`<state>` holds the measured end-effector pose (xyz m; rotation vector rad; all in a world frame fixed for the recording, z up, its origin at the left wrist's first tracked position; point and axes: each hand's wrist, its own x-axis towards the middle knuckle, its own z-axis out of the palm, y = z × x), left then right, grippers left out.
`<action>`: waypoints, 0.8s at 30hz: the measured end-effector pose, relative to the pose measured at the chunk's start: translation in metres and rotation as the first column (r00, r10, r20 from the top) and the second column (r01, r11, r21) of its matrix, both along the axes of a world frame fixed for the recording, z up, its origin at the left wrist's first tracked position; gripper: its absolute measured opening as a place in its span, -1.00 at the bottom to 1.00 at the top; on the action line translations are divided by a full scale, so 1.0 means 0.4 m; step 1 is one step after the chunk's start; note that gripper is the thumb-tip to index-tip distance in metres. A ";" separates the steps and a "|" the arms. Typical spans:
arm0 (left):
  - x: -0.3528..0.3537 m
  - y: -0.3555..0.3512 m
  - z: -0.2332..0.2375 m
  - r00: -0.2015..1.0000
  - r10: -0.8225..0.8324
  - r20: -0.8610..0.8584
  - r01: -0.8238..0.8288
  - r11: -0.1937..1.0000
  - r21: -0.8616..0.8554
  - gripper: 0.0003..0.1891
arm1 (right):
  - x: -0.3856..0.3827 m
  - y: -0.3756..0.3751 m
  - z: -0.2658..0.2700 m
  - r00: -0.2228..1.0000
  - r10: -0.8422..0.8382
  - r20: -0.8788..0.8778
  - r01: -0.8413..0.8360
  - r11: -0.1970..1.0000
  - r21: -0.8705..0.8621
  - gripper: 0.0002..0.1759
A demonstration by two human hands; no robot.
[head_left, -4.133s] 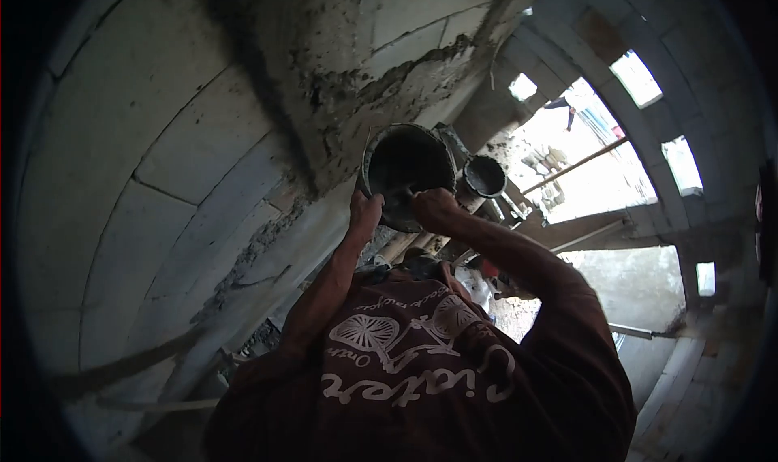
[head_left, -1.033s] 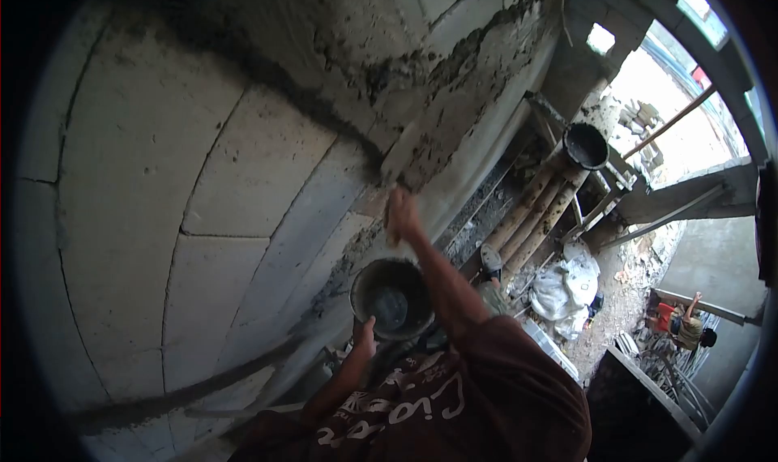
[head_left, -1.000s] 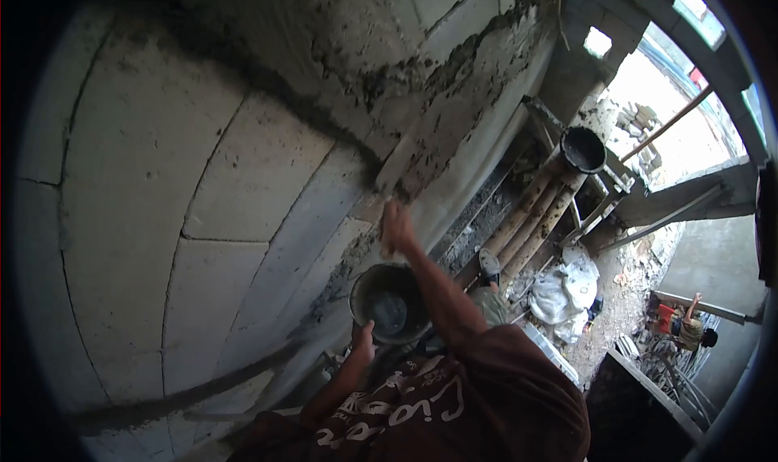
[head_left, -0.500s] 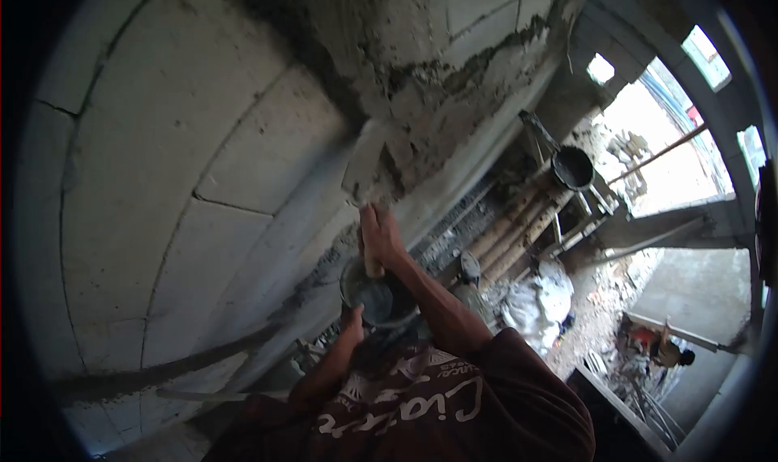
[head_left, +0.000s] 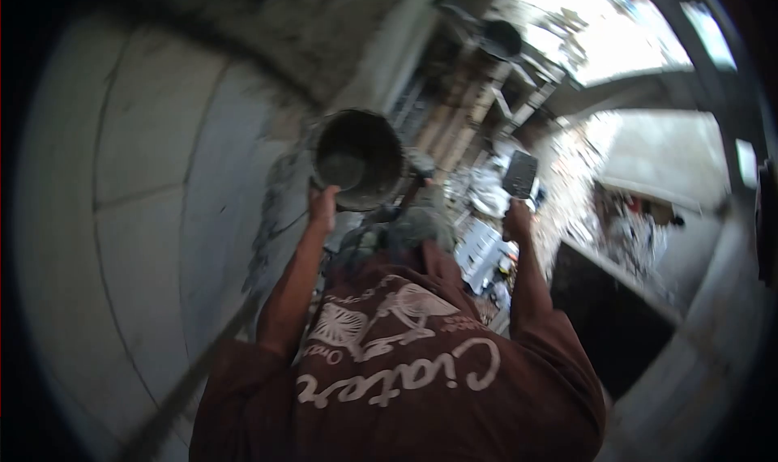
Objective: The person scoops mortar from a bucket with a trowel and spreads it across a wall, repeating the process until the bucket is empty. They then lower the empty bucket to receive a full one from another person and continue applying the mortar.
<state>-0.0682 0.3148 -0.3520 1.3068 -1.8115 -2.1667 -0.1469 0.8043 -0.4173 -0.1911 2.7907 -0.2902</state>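
My left hand (head_left: 322, 207) grips the near rim of a dark round bucket (head_left: 387, 188), tilted so that its inside faces me. A grey patch shows at the bottom of the bucket. Out to the right, my right hand (head_left: 516, 219) is closed around the handle of a trowel (head_left: 520, 174). The trowel's flat rectangular blade points away from me and looks dark and wet. Left of the bucket rises the block wall (head_left: 150, 130), its upper part coated in rough grey mortar.
Beyond the bucket lie several long poles (head_left: 458, 109) with a second dark bucket (head_left: 500, 40) at their far end. White sacking (head_left: 489, 193) and rubble are on the ground near the trowel. A dark rectangular panel (head_left: 604, 316) stands at the right.
My right hand has swung the trowel away from the wall to the right. My left hand's bucket now shows fully, farther forward, and the view has turned to the right.
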 end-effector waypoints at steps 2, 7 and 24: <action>-0.063 0.051 0.004 0.990 -0.131 -0.053 0.135 0.987 0.082 -0.48 | 0.115 0.064 -0.033 0.978 -0.168 0.124 0.154 0.982 0.112 -0.77; -0.189 0.243 0.025 0.928 -0.326 -0.178 0.334 0.942 0.018 -0.48 | 0.402 0.031 -0.075 -0.131 -0.791 0.598 0.942 -0.287 -0.172 -0.55; -0.340 0.439 0.040 0.148 -0.978 0.145 0.949 0.099 -0.300 -0.55 | 0.468 -0.103 0.014 -0.275 -0.671 0.689 0.863 -0.488 -0.132 -0.61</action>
